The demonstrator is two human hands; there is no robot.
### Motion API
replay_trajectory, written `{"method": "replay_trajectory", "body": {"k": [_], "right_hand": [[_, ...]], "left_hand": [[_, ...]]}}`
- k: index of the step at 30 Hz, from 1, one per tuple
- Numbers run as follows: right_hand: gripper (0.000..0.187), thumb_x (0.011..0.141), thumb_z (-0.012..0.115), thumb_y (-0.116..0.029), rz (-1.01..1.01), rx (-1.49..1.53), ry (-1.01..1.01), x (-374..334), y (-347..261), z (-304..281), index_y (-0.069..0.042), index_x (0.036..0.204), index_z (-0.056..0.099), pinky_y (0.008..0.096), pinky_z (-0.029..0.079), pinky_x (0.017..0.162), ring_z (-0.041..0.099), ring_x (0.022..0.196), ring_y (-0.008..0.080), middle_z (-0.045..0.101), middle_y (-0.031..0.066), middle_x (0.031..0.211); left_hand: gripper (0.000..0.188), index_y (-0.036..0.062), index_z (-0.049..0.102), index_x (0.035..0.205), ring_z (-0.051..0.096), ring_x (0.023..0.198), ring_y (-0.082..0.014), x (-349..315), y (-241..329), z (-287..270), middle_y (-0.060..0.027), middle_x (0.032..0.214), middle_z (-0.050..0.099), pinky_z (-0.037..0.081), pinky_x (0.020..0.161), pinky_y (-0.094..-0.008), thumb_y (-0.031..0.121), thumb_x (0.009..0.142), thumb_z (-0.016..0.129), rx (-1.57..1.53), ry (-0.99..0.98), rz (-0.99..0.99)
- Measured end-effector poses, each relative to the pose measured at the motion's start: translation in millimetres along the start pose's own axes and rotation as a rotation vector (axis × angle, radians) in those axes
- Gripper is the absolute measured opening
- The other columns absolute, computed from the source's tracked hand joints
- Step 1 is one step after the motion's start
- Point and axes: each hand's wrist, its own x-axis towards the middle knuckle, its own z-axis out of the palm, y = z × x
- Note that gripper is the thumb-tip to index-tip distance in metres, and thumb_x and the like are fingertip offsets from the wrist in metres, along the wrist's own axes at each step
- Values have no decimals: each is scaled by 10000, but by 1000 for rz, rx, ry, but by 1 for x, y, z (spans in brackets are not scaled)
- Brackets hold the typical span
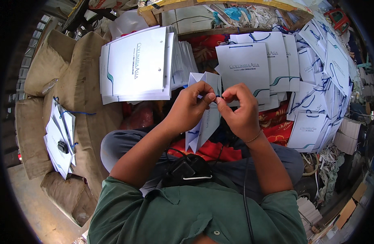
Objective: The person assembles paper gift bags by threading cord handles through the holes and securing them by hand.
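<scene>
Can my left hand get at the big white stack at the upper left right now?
Probably yes: nothing seems to lie between the left hand and the white stack just beyond it. But that hand is busy at the white paper bag, so it would likely have to let go first.

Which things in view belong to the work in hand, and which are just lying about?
Likely in the work: left hand; right hand; white bag between them; stack of white bags; blue-corded bags.

Apparently lying about: brown sofa; small black object; paper scraps.
</scene>
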Motion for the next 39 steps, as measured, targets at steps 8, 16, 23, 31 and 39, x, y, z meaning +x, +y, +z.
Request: {"method": "replay_trajectory", "body": {"k": [8, 16, 23, 31, 39], "right_hand": [[109, 913, 757, -91, -311, -585, 46, -1, 0, 10, -43, 930, 660, 435, 560, 725, 662, 829, 318, 639, 116, 889], [199, 859, 751, -95, -143, -564, 2, 2, 9, -3, -33, 1031, 673, 461, 577, 800, 668, 921, 363, 656, 150, 1015], [698, 870, 770, -155, -60, -268, -88, -19, 26, 40, -36, 1512, 526, 478, 532, 1116, 626, 1327, 446, 559, 267, 1483], [485, 962, 755, -228, 179, -142, 87, -13, 56, 35, -7, 1385, 665, 434, 579, 996, 734, 1132, 362, 722, 194, 1246], [322, 1076, 678, -170, 357, 305, -128, -29, 102, 46, 15, 1339, 687, 348, 585, 905, 749, 1042, 216, 760, 154, 1204]], "left_hand": [[237, 0, 633, 1108, 587, 865, -113, -3, 1, 9, -27, 959, 657, 526, 827, -297, 233, 1135, 665, -17, 56, 2], [202, -3, 608, 1102, 569, 861, -125, 2, 5, 4, -44, 945, 649, 509, 821, -303, 190, 1159, 599, 213, -67, -3], [220, 96, 552, 1151, 452, 797, -126, 5, -9, -3, 3, 876, 519, 423, 766, -299, 285, 1217, 460, -475, -15, 126], [319, 84, 488, 1453, 622, 1126, -214, 4, 4, -41, -113, 1316, 588, 514, 1057, -388, 202, 1166, 558, -17, 791, 318], [735, 71, 428, 1635, 695, 1066, -399, -11, -19, 16, -233, 1324, 615, 587, 952, -460, 13, 955, 700, 562, 73, 219]]}}
